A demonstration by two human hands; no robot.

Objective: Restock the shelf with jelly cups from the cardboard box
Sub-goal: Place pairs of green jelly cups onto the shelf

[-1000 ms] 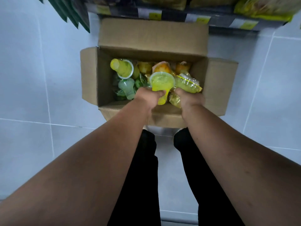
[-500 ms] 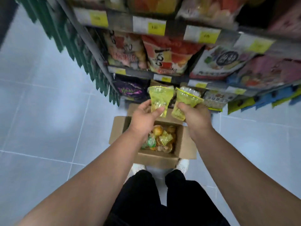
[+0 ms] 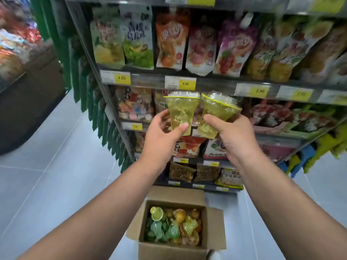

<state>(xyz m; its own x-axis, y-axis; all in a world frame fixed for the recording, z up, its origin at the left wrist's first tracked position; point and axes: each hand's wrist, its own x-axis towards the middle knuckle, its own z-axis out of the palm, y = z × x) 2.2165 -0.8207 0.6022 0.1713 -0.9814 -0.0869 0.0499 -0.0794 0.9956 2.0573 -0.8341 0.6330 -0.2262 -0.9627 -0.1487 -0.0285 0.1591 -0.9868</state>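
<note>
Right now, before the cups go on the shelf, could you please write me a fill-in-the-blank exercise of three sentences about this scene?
1. The left hand grips the upright jelly cup and the right hand grips the tilted jelly cup: ____ cups in all.
2. The cardboard box stands on the ____, its flaps open.
3. The yellow price tag just above the upright jelly cup reads ____.
Missing words: two; floor; 4.00.

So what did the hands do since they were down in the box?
Both rose from the cardboard box up to the shelf. The left hand still grips one yellow-green jelly cup, the right hand the other jelly cup. The box stayed on the floor.
</note>
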